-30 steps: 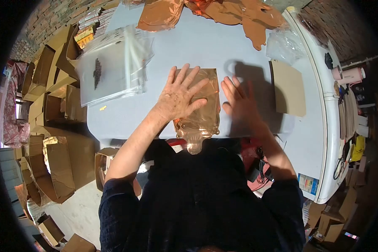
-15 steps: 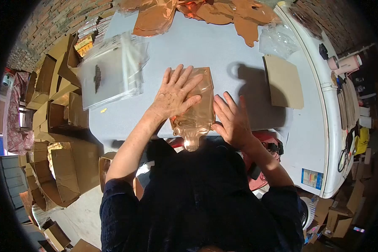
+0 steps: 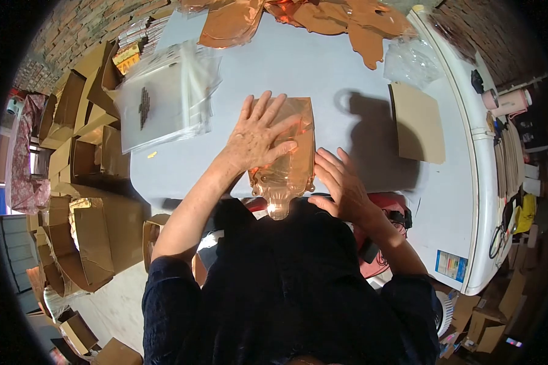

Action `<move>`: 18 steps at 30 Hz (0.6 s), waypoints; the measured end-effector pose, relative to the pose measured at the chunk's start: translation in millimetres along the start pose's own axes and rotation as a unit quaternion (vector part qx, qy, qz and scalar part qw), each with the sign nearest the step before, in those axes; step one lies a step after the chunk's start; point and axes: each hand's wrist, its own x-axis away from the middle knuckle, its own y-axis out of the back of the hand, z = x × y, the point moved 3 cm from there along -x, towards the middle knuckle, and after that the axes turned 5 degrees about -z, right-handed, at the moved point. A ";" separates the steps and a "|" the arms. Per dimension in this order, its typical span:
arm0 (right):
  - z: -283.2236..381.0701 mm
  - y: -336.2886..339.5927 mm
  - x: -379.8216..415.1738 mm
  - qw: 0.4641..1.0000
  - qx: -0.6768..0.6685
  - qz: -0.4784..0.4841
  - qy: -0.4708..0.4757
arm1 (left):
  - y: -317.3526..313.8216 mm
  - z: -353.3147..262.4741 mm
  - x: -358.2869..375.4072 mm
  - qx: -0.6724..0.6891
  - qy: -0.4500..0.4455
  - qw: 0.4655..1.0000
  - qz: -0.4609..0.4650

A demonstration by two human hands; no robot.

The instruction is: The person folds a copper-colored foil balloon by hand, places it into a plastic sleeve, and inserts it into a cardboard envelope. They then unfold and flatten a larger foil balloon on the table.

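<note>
A folded copper-coloured foil balloon (image 3: 299, 159) lies flat before me, its rounded shiny tab overhanging the table's near edge. My left hand (image 3: 259, 139) rests palm down on its upper left part, fingers spread. At its lower right edge is my right hand (image 3: 341, 185), fingers extended and apart, fingertips right beside the foil and thumb pointing toward the tab. Nothing is held in either hand. Part of the balloon is hidden beneath my left hand.
Clear plastic bags (image 3: 182, 112) are stacked at the left of the table (image 3: 262, 67). More copper foil pieces (image 3: 323, 21) lie along the far side. A cardboard sheet (image 3: 421, 121) and crumpled clear plastic (image 3: 411, 61) are on the right. Cardboard boxes (image 3: 112, 234) stand left of the table.
My right hand has slid a little toward me along the balloon's edge, its fingers slightly more bent. My left hand stays pressed on the balloon. The view has shifted slightly.
</note>
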 end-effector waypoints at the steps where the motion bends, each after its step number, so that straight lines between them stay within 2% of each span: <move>1: 1.0 1.0 -1.1 1.000 -0.008 0.006 -0.006 | -0.7 0.0 0.3 0.004 0.000 1.000 -0.002; 3: 2.5 1.5 -3.2 0.999 -0.026 0.018 -0.019 | -0.4 0.5 0.1 0.013 -0.001 1.000 -0.005; 6: 0.0 -3.5 -1.7 0.998 -0.028 -0.064 0.009 | 0.0 -0.9 2.5 0.023 -0.001 1.000 -0.002; 9: 4.3 -5.2 -1.3 0.995 0.036 -0.082 0.046 | 1.8 -5.8 8.3 0.030 -0.005 1.000 0.009; 13: 4.8 -14.1 9.4 0.988 0.052 -0.132 0.065 | 7.8 -18.4 19.7 0.038 -0.007 0.999 0.024; 15: 10.0 -15.2 9.7 0.979 0.068 -0.171 0.082 | 6.0 -19.8 20.9 0.034 -0.015 0.999 -0.007; 18: 12.2 -17.6 2.1 0.981 0.043 -0.149 0.120 | 6.2 -19.3 21.3 0.025 -0.023 0.999 -0.022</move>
